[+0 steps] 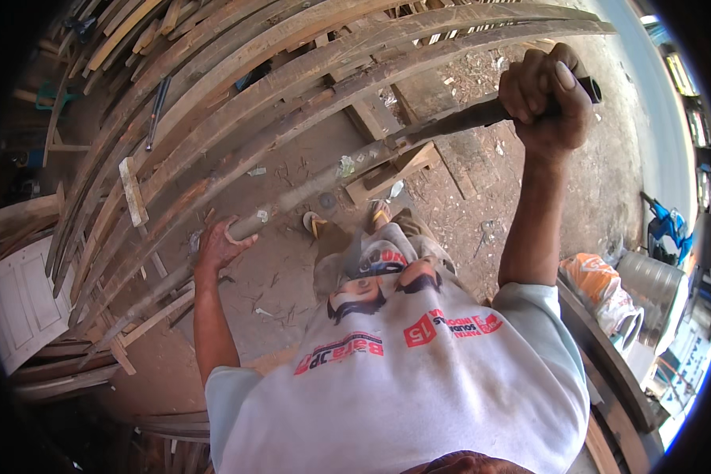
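A long pipe (312, 186) slants across in front of me, grey along its middle and dark toward the upper right, where a hollow black end shows. My right hand (549, 99), raised at the upper right, is closed in a fist around the dark part near that end. At the lower left my left hand (223, 243) grips the grey part, thumb along the near side; its other fingers are partly hidden. A grey length seems to run on beyond it toward the lower left. Pale scraps or labels show on the pipe.
Long wooden beams (284, 130) lie beyond the pipe, across the upper left. A small wooden piece (395, 172) sits on the littered floor near my sandalled feet. A white panelled board (28, 304) leans at far left. At right stand a metal tin (648, 288) and an orange-white bag (592, 284).
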`<state>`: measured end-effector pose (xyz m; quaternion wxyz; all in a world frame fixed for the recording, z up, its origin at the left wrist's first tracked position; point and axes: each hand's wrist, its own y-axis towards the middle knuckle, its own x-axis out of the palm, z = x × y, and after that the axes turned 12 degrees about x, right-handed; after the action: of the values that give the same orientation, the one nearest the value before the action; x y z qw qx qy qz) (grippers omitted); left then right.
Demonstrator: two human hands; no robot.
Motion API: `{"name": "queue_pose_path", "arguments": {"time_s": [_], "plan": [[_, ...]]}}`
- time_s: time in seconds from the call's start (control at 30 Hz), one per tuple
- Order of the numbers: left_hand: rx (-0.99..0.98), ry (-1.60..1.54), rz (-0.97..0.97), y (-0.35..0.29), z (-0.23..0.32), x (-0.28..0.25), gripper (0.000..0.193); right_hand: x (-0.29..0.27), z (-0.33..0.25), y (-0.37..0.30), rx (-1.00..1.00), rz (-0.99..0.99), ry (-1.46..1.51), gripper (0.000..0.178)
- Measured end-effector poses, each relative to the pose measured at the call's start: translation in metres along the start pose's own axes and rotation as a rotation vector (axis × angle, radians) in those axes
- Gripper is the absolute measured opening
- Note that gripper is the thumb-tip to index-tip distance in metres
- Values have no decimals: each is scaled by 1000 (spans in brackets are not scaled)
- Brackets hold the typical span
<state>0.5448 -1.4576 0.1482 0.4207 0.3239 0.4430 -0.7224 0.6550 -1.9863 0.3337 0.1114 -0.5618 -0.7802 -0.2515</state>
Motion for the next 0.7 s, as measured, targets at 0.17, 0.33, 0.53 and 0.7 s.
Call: {"name": "queue_pose_path", "arguments": {"time_s": [0.17,0.33,0.53,0.7], "plan": [[-63,-45,-2,3,-4,13,80,23,4,-6,-6,96,-104,26],[-19,-44,-56,12,13,-4,79,-51,-20,-6,-73,224,23,25],[25,18,4,13,22,-8,82,-44,-53,-52,-315,307,41,22],[556,-140,388,43,121,-12,69,-4,-35,-77,-310,218,55,25]]}}
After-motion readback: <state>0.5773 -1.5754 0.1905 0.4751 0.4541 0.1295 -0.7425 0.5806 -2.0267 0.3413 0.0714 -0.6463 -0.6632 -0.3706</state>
